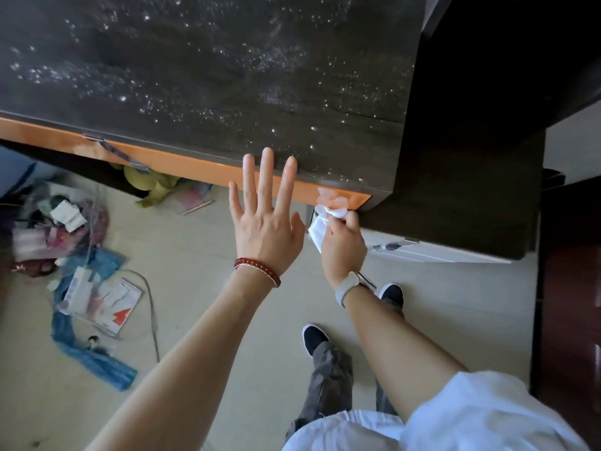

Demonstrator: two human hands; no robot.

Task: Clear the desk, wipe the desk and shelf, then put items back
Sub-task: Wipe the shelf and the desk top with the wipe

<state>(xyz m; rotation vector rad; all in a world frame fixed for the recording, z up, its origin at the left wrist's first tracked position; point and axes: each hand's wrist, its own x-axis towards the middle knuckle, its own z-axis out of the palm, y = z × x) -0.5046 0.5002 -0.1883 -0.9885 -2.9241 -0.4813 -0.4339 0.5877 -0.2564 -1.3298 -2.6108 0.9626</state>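
The dark desk top (201,70) fills the upper frame, dotted with wet specks. Its front edge is a glossy orange strip (182,162). My left hand (265,216) is spread flat with straight fingers, fingertips reaching over the desk's front edge. My right hand (343,242) grips a white wipe (320,224) and presses it against the right end of the orange strip, near the desk's corner.
A pile of items (58,236) lies on the tiled floor at left, with a blue cloth (92,356), papers (107,301) and a cable (153,317). A green object (146,182) sits under the desk. A dark cabinet (471,157) stands right; my feet (313,335) are below.
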